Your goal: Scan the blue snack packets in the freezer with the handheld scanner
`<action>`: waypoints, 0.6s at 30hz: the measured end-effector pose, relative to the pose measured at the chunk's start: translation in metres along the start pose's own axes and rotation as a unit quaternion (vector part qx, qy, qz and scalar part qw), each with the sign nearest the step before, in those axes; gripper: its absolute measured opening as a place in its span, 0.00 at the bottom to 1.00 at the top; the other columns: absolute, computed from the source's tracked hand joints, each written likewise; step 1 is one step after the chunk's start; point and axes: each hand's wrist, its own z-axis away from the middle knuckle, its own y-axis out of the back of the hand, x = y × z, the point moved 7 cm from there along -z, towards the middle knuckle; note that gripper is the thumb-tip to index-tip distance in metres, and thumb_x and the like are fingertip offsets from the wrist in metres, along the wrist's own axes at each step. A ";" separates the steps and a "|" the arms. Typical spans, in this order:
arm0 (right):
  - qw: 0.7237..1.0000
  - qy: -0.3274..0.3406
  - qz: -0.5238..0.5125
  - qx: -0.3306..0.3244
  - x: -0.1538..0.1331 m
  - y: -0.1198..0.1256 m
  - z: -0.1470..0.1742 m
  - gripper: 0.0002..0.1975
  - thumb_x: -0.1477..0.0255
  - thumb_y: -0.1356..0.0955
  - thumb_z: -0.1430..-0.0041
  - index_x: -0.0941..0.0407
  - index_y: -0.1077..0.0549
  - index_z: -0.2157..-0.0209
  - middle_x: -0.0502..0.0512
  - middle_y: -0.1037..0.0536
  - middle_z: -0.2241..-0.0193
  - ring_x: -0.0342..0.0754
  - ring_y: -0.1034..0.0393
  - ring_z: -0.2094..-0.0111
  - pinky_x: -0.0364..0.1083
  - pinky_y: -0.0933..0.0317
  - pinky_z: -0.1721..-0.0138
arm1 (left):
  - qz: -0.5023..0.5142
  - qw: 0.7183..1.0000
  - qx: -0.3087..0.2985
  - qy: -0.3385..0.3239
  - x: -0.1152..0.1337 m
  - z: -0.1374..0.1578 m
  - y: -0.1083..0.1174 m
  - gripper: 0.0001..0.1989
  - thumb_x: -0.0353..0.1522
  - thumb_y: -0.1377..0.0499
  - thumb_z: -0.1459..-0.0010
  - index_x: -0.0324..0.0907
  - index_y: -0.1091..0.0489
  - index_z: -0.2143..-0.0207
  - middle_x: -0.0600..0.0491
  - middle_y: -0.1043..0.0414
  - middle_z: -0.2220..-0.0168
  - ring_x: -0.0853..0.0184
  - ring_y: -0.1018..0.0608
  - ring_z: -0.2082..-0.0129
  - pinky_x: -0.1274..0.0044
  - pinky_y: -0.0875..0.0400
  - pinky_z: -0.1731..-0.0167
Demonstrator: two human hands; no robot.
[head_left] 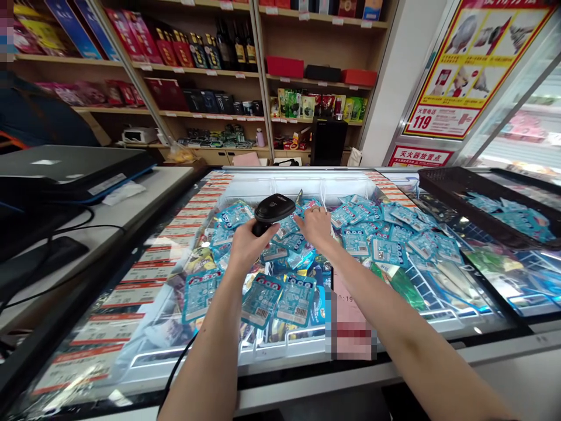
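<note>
In my left hand (248,248) is a black barcode scanner (275,207), its head raised above the packets and tilted to the right. My left fingers wrap round its handle. My right hand (316,225) reaches over the pile just right of the scanner, fingers curled down and closed among the blue packets. Its fingertips are hidden, so what they hold cannot be made out. Many flat blue packets (390,250) with barcodes lie spread on the glass top. Closer to me, two packets lie side by side, a left one (262,299) and a right one (295,299).
Under the packets is a glass-topped chest freezer (258,354). A phone (353,318) rests below my right forearm. To the right stands a dark basket (456,186) holding more blue packets. A counter (131,219) with a black device (65,169) is at left. Stocked shelves (205,69) line the back.
</note>
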 end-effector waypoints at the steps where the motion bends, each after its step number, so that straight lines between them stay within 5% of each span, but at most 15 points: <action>1: 1.000 -0.006 0.000 0.008 0.000 -0.002 0.000 0.21 0.59 0.37 0.39 0.62 0.25 0.59 0.72 0.27 0.57 0.65 0.39 0.51 0.59 0.45 0.52 | 0.001 1.000 0.001 0.001 0.001 0.000 0.000 0.21 0.48 0.40 0.52 0.38 0.29 0.69 0.56 0.32 0.83 0.68 0.29 0.83 0.79 0.39 0.82; 12: 0.993 -0.044 -0.114 -0.004 0.008 -0.011 -0.006 0.12 0.64 0.33 0.42 0.59 0.27 0.65 0.65 0.25 0.61 0.58 0.34 0.53 0.54 0.43 0.51 | 0.005 1.000 0.013 0.007 -0.002 0.000 0.001 0.20 0.48 0.40 0.53 0.39 0.30 0.70 0.55 0.33 0.84 0.68 0.29 0.84 0.79 0.39 0.82; 18: 0.944 -0.118 -0.308 0.012 0.037 0.003 -0.020 0.08 0.65 0.33 0.44 0.56 0.30 0.68 0.55 0.25 0.69 0.51 0.29 0.64 0.49 0.36 0.60 | 0.010 1.000 0.001 0.007 -0.002 0.000 -0.001 0.21 0.48 0.40 0.53 0.38 0.29 0.69 0.55 0.32 0.83 0.69 0.30 0.84 0.79 0.40 0.83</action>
